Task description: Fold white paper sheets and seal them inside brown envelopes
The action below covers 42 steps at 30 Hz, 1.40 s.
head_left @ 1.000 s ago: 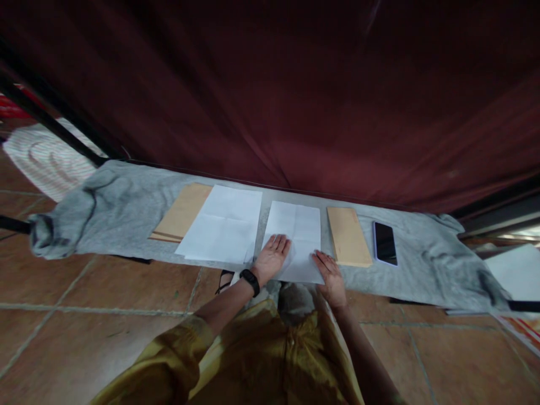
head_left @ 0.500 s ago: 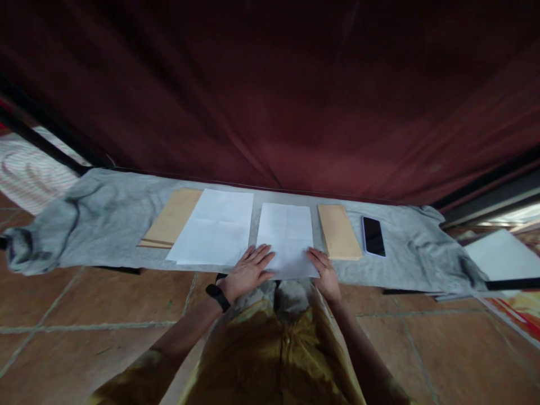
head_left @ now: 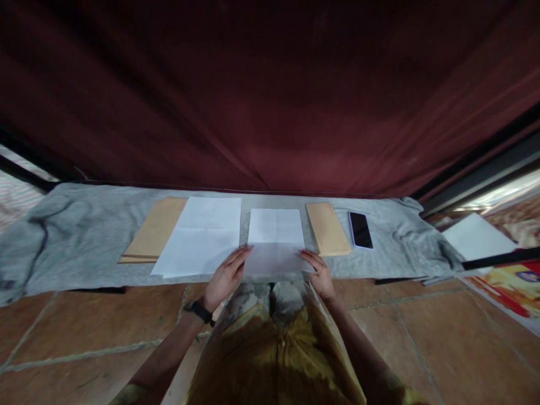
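Observation:
A creased white sheet of paper (head_left: 276,225) lies in front of me on a grey cloth. Its near part is shaded and appears raised, bending at a crosswise crease. My left hand (head_left: 228,277) has its fingers together at the sheet's left edge, and a black watch circles that wrist. At the right edge my right hand (head_left: 319,275) pinches the paper, thumb partly hidden. To the left lie larger white sheets (head_left: 206,233), overlapping brown envelopes (head_left: 152,233). More brown envelopes (head_left: 328,228) are stacked just right of my sheet.
Beyond the right-hand envelopes lies a phone (head_left: 360,229) with a dark screen. The grey cloth (head_left: 399,242) covers a narrow table. A dark red fabric sheet (head_left: 270,112) rises behind it. Dark metal bars flank both ends, and tiled floor (head_left: 84,320) shows below.
My hands have gone from lying flat on the sheet to gripping its side edges. The sheet's near part has come up. My view has shifted slightly.

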Motion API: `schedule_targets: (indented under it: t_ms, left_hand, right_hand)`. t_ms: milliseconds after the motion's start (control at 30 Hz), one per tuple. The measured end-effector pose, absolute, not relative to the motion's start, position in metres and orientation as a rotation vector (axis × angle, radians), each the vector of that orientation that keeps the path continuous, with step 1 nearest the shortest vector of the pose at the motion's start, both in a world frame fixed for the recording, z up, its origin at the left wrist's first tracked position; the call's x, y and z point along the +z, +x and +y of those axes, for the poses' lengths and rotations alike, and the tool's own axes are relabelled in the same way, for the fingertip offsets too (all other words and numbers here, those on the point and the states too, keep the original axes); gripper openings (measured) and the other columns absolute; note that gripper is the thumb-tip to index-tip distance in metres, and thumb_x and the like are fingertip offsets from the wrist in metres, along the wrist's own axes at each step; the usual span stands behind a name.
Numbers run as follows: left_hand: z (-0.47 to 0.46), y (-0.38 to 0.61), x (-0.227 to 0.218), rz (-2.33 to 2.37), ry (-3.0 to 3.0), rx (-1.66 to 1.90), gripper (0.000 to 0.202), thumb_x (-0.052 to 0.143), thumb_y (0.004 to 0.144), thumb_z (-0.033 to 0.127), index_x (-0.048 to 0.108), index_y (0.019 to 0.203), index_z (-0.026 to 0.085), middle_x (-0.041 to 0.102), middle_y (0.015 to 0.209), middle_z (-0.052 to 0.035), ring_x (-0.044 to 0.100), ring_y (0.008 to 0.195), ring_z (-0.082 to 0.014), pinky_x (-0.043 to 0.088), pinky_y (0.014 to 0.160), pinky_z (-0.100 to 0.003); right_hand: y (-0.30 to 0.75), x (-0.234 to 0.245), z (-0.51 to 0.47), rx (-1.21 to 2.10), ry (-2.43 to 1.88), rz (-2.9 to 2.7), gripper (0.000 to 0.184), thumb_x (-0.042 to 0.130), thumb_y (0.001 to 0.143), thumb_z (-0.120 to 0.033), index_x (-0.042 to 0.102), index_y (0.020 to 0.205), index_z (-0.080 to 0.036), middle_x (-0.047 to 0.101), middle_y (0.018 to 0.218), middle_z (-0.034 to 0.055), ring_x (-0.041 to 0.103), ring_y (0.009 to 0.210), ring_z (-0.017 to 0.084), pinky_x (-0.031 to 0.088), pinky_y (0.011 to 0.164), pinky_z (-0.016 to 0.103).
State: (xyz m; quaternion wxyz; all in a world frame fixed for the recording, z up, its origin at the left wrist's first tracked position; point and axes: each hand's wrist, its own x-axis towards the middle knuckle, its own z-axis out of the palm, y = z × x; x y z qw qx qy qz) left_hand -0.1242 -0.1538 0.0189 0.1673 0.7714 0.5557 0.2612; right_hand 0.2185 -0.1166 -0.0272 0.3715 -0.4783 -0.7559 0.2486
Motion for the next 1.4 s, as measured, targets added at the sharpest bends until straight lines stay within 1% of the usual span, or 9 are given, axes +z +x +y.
schedule_targets:
  t_ms: [233, 500, 633, 767, 900, 1000, 1167, 1267, 1400]
  left_hand:
    - [-0.136, -0.121, 0.010, 1.590, 2.144, 0.811, 0.049, 0.043, 0.093, 0.016, 0.058, 0.140, 0.022, 0.059, 0.144, -0.0076, 0.049, 0.139, -0.0226, 0.042, 0.118, -0.048]
    - [-0.122, -0.122, 0.016, 1.526, 2.168, 0.755, 0.054, 0.057, 0.077, 0.013, 0.066, 0.129, 0.023, 0.066, 0.135, -0.0067, 0.053, 0.135, -0.0267, 0.045, 0.114, -0.048]
    - [-0.118, -0.117, 0.014, 1.651, 2.083, 0.806, 0.044, 0.048, 0.080, 0.012, 0.070, 0.116, 0.025, 0.072, 0.122, -0.0050, 0.064, 0.118, -0.0231, 0.051, 0.107, -0.045]
    - [-0.114, -0.114, 0.012, 1.739, 1.918, 0.884, 0.025, 0.048, 0.092, 0.032, 0.070, 0.099, 0.022, 0.076, 0.100, -0.0068, 0.069, 0.098, -0.0232, 0.055, 0.091, -0.037]
    - [-0.107, -0.110, 0.013, 1.831, 1.747, 0.935, 0.031, 0.047, 0.093, 0.045, 0.063, 0.082, 0.021, 0.069, 0.076, -0.0018, 0.064, 0.073, -0.0181, 0.049, 0.070, -0.028]
    - [-0.102, -0.104, 0.014, 1.893, 1.697, 0.958, 0.032, 0.048, 0.092, 0.045, 0.059, 0.075, 0.021, 0.063, 0.068, 0.0013, 0.057, 0.065, -0.0151, 0.044, 0.065, -0.025]
    - [-0.096, -0.094, 0.013, 1.974, 1.557, 1.010, 0.026, 0.051, 0.092, 0.039, 0.064, 0.103, 0.020, 0.068, 0.077, -0.0002, 0.062, 0.069, -0.0173, 0.046, 0.067, -0.027]
    - [-0.094, -0.088, 0.015, 2.047, 1.520, 0.976, 0.040, 0.053, 0.093, 0.035, 0.058, 0.128, 0.018, 0.069, 0.081, -0.0018, 0.064, 0.071, -0.0191, 0.049, 0.069, -0.029]
    - [-0.094, -0.080, 0.021, 2.184, 1.561, 0.813, 0.052, 0.052, 0.096, 0.030, 0.046, 0.146, 0.019, 0.072, 0.091, -0.0047, 0.068, 0.080, -0.0203, 0.050, 0.073, -0.030]
  right_hand:
    - [0.217, -0.028, -0.119, 0.616, -1.231, -1.924, 0.050, 0.055, 0.078, -0.012, 0.071, 0.122, -0.030, 0.070, 0.128, 0.0038, 0.061, 0.122, 0.025, 0.047, 0.109, 0.048]
    - [0.217, -0.023, -0.126, 0.586, -1.238, -1.886, 0.034, 0.052, 0.090, -0.021, 0.072, 0.117, -0.028, 0.074, 0.117, 0.0052, 0.066, 0.113, 0.024, 0.053, 0.102, 0.044]
    - [0.216, -0.019, -0.121, 0.584, -1.287, -1.805, 0.026, 0.051, 0.097, -0.031, 0.072, 0.111, -0.025, 0.074, 0.116, 0.0076, 0.068, 0.110, 0.024, 0.055, 0.097, 0.042]
    - [0.210, -0.018, -0.112, 0.580, -1.398, -1.743, 0.028, 0.049, 0.099, -0.040, 0.069, 0.101, -0.021, 0.075, 0.108, 0.0093, 0.070, 0.091, 0.022, 0.057, 0.083, 0.037]
    - [0.199, -0.016, -0.100, 0.545, -1.494, -1.763, 0.033, 0.047, 0.100, -0.044, 0.068, 0.111, -0.020, 0.075, 0.096, 0.0077, 0.069, 0.080, 0.021, 0.055, 0.075, 0.032]
    - [0.189, -0.014, -0.091, 0.526, -1.567, -1.774, 0.033, 0.045, 0.100, -0.042, 0.069, 0.109, -0.021, 0.075, 0.098, 0.0080, 0.070, 0.082, 0.022, 0.054, 0.074, 0.031]
    - [0.177, -0.016, -0.079, 0.462, -1.663, -1.700, 0.032, 0.046, 0.100, -0.037, 0.069, 0.115, -0.021, 0.075, 0.106, 0.0111, 0.072, 0.088, 0.025, 0.055, 0.078, 0.034]
    - [0.174, -0.015, -0.077, 0.464, -1.713, -1.693, 0.036, 0.046, 0.100, -0.035, 0.066, 0.125, -0.020, 0.076, 0.102, 0.0106, 0.072, 0.087, 0.025, 0.055, 0.079, 0.034]
    - [0.170, -0.011, -0.076, 0.454, -1.820, -1.736, 0.040, 0.045, 0.100, -0.031, 0.058, 0.136, -0.018, 0.075, 0.110, 0.0099, 0.072, 0.094, 0.023, 0.054, 0.084, 0.031]
